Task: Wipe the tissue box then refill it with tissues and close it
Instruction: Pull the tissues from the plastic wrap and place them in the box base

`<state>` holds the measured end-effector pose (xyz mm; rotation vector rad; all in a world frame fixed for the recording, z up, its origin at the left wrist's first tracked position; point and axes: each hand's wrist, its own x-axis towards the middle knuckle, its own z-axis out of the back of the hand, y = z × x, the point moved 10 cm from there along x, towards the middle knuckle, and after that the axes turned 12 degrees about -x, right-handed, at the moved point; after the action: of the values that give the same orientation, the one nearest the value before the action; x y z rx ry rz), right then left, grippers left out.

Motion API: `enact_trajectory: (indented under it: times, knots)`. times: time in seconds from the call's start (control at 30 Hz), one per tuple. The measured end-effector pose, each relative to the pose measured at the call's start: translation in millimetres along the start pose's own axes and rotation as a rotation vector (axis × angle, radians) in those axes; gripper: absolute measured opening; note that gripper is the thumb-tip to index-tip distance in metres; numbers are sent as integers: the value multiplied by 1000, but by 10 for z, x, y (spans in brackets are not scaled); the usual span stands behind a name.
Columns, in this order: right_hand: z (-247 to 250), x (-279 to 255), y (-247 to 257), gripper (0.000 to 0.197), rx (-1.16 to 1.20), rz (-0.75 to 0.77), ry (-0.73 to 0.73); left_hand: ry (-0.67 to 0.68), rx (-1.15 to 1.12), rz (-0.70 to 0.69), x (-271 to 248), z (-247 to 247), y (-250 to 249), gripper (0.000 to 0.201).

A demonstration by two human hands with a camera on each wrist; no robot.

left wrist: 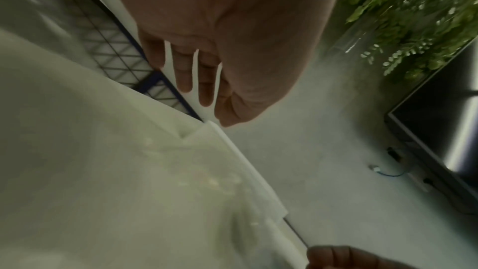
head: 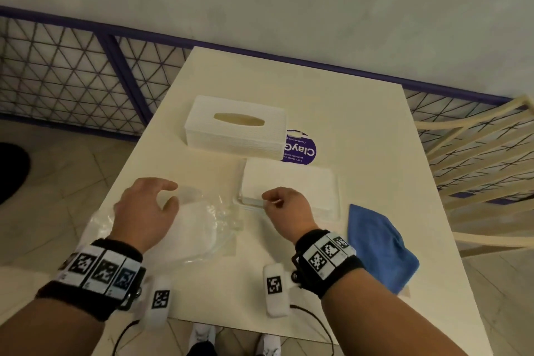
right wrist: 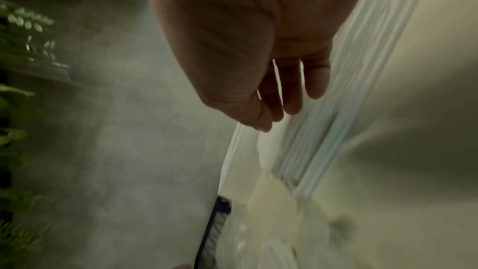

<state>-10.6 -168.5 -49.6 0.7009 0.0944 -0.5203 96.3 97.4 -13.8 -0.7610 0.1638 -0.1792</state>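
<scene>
The white tissue box [head: 235, 127] stands shut at the middle of the cream table [head: 346, 118], its oval slot facing up. In front of it lies a flat stack of white tissues [head: 289, 179] in clear wrap. My right hand [head: 284, 208] is curled at the stack's near left corner, thumb and fingertips pinching its edge [right wrist: 336, 109]. My left hand [head: 150, 208] hovers over a crumpled clear plastic wrapper [head: 208, 225], fingers relaxed and holding nothing [left wrist: 201, 81]. A blue cloth [head: 378, 246] lies at the right of the stack.
A purple round sticker [head: 300, 150] is on the table beside the box. A cream slatted chair [head: 476, 159] stands at the right. A purple-framed mesh railing [head: 72, 72] runs behind the table, with tiled floor at the left.
</scene>
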Motion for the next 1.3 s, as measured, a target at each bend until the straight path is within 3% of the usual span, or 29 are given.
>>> enact_trajectory:
  times: [0.13, 0.2, 0.37, 0.43, 0.53, 0.63, 0.8, 0.97, 1.07, 1.17, 1.3]
  knots:
    - [-559, -5, 380, 31, -143, 77, 259, -45, 86, 7, -184, 138, 405, 12]
    - [-767, -8, 493, 35, -225, 79, 361, -26, 125, -5, -250, 97, 573, 24]
    - [-922, 52, 837, 31, -304, 172, 326, 198, 273, 18, -400, -259, 910, 62]
    - [-1036, 34, 1022, 49, -371, 289, 365, 252, 264, 3, -429, -347, 977, 74]
    - [-1219, 53, 1039, 66, -425, 265, 447, 257, 234, -26, -439, -373, 1007, 85]
    - [-1288, 83, 1024, 64, -425, 191, 488, 229, 199, -53, -467, -356, 1001, 85]
    - [-1249, 165, 1240, 43, -555, 318, 363, 208, 161, -74, -505, -374, 1040, 79]
    - [-1357, 106, 1231, 66, -569, 351, 414, 167, 135, -104, -507, -370, 1050, 76]
    - [-1518, 131, 1103, 84, -624, 270, 447, 161, 114, -110, -509, -369, 1058, 75]
    - [-1503, 137, 1158, 79, -587, 249, 447, 153, 94, -115, -512, -370, 1062, 74]
    - [-1522, 111, 1192, 67, -550, 223, 558, 142, 85, -125, -514, -375, 1065, 72]
